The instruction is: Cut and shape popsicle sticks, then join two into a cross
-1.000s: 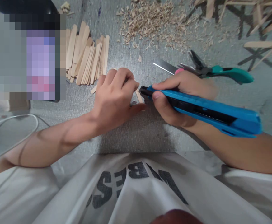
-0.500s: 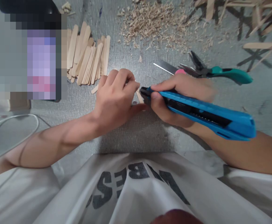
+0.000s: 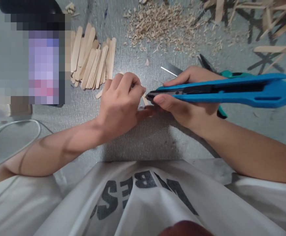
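My right hand [image 3: 189, 95] is closed round a blue box cutter [image 3: 246, 90], its black tip pointing left. That tip meets a small piece of wooden craft stick [image 3: 145, 100] at the middle of the table. My left hand [image 3: 123, 98] is closed on the same stick, with the forefinger bent above and the thumb stretched out below. Most of the stick is hidden behind the fingers. Past my right hand lie green-handled pliers [image 3: 227, 74], partly covered by it. Beside them a flat metal blade [image 3: 171, 69] shows.
A bunch of craft sticks [image 3: 91, 62] lies left of centre. Wood shavings [image 3: 160, 24] are heaped at the back. More sticks [image 3: 268, 14] form a raised structure at the far right. A white cable [image 3: 32, 122] loops at the left, near a blurred-out upright object [image 3: 43, 65].
The box cutter has turned in my right hand, its back end swinging up and to the right, now nearly level. My right hand covers more of the pliers. The left hand has hardly moved.
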`<state>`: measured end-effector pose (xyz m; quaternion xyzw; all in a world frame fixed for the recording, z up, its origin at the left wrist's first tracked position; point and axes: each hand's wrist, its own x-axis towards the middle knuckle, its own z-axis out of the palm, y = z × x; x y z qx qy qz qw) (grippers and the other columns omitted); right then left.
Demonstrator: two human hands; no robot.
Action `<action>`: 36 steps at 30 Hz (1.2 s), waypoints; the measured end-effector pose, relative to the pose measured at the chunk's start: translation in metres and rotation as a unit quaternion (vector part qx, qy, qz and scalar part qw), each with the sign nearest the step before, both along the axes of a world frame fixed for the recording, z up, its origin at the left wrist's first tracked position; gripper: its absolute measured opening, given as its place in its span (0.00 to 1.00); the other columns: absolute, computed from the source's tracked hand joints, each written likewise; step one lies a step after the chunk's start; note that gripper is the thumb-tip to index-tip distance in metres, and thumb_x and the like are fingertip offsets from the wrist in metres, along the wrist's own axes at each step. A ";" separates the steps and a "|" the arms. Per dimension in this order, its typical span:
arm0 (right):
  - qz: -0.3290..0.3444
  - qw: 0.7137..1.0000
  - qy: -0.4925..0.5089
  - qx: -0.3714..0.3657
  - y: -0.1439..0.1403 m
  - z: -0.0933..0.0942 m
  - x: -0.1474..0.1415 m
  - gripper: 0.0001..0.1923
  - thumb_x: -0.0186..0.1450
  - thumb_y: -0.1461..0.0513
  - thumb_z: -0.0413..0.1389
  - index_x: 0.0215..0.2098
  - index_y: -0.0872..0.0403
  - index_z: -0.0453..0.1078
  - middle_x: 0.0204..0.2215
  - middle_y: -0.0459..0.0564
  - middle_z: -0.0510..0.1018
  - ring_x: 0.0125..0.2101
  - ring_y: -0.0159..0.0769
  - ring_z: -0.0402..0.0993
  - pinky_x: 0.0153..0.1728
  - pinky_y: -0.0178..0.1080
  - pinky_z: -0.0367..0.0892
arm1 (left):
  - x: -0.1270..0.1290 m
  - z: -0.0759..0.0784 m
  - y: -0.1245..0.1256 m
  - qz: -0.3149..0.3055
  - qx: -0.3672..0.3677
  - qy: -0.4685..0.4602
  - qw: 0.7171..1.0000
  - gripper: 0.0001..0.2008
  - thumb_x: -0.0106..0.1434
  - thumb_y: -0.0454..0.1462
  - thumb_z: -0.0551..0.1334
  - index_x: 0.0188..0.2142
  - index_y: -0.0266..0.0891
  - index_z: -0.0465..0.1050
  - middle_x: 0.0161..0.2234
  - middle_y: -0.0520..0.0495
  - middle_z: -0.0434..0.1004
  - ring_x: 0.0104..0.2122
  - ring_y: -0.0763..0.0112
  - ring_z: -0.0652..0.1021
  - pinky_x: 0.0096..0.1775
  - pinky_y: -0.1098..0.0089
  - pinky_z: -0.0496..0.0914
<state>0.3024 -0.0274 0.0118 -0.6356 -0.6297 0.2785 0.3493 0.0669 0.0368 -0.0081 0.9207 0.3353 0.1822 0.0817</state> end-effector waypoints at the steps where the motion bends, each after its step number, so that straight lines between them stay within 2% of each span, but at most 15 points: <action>1: -0.013 1.000 0.002 0.014 -0.001 -0.002 0.000 0.17 0.73 0.44 0.74 0.33 0.39 0.80 0.24 0.42 0.83 0.25 0.41 0.79 0.30 0.47 0.75 | 0.000 0.000 0.000 -0.002 0.010 -0.005 1.000 0.25 0.76 0.62 0.71 0.48 0.44 0.80 0.52 0.37 0.87 0.48 0.49 0.82 0.46 0.48 0.74; 4: -0.049 0.997 -0.002 0.051 -0.003 -0.009 -0.005 0.15 0.76 0.41 0.72 0.40 0.38 0.79 0.28 0.44 0.87 0.28 0.45 0.84 0.33 0.50 0.80 | -0.002 0.003 0.001 -0.007 -0.003 0.001 1.000 0.24 0.77 0.61 0.71 0.48 0.44 0.80 0.52 0.37 0.87 0.49 0.48 0.83 0.47 0.48 0.75; 7: -0.063 0.995 0.049 0.061 -0.004 -0.013 -0.011 0.20 0.75 0.38 0.71 0.39 0.41 0.78 0.25 0.43 0.85 0.26 0.45 0.84 0.29 0.49 0.79 | -0.003 0.007 0.002 -0.009 -0.044 0.002 0.999 0.22 0.77 0.58 0.73 0.51 0.44 0.81 0.54 0.36 0.86 0.53 0.45 0.84 0.50 0.46 0.77; 9: -0.071 0.992 0.078 0.074 -0.004 -0.013 -0.014 0.19 0.76 0.40 0.70 0.38 0.42 0.79 0.25 0.42 0.85 0.24 0.43 0.83 0.28 0.46 0.78 | -0.004 0.008 0.002 -0.008 -0.055 -0.001 0.998 0.22 0.77 0.58 0.73 0.52 0.44 0.82 0.55 0.36 0.86 0.54 0.43 0.84 0.51 0.45 0.77; 14: -0.046 0.991 -0.017 0.126 -0.002 -0.003 -0.013 0.09 0.74 0.51 0.68 0.38 0.43 0.81 0.34 0.44 0.91 0.33 0.45 0.89 0.35 0.48 0.83 | -0.004 0.004 0.002 -0.008 -0.041 -0.003 0.999 0.23 0.76 0.60 0.73 0.52 0.45 0.81 0.54 0.37 0.86 0.52 0.45 0.84 0.51 0.46 0.78; 18: -0.047 0.987 -0.024 0.149 -0.004 0.000 -0.009 0.07 0.74 0.52 0.66 0.38 0.43 0.81 0.34 0.45 0.91 0.31 0.45 0.88 0.33 0.47 0.83 | -0.004 0.003 0.002 -0.008 -0.036 -0.004 0.999 0.26 0.75 0.62 0.73 0.52 0.44 0.82 0.54 0.36 0.86 0.52 0.43 0.85 0.52 0.45 0.79; 23: -0.049 0.991 -0.070 0.102 -0.008 -0.001 -0.009 0.13 0.77 0.46 0.64 0.41 0.42 0.85 0.35 0.47 0.90 0.35 0.47 0.89 0.36 0.49 0.85 | -0.004 0.004 0.003 -0.005 -0.040 -0.005 0.999 0.24 0.76 0.61 0.73 0.53 0.46 0.82 0.54 0.37 0.86 0.53 0.43 0.85 0.52 0.44 0.79; 29: -0.021 0.993 -0.009 0.116 -0.003 -0.002 -0.009 0.06 0.75 0.53 0.66 0.40 0.43 0.82 0.34 0.43 0.90 0.32 0.41 0.88 0.34 0.44 0.83 | -0.004 0.006 0.003 -0.010 -0.044 -0.005 0.999 0.25 0.75 0.61 0.74 0.53 0.45 0.81 0.55 0.36 0.87 0.53 0.43 0.86 0.52 0.45 0.79; 36: -0.055 0.995 -0.039 0.072 -0.006 -0.001 -0.008 0.06 0.78 0.51 0.67 0.45 0.41 0.84 0.39 0.45 0.92 0.37 0.46 0.91 0.42 0.51 0.87 | -0.004 0.007 0.003 -0.011 -0.059 -0.008 0.998 0.25 0.76 0.61 0.73 0.55 0.45 0.81 0.56 0.36 0.87 0.53 0.43 0.86 0.53 0.45 0.79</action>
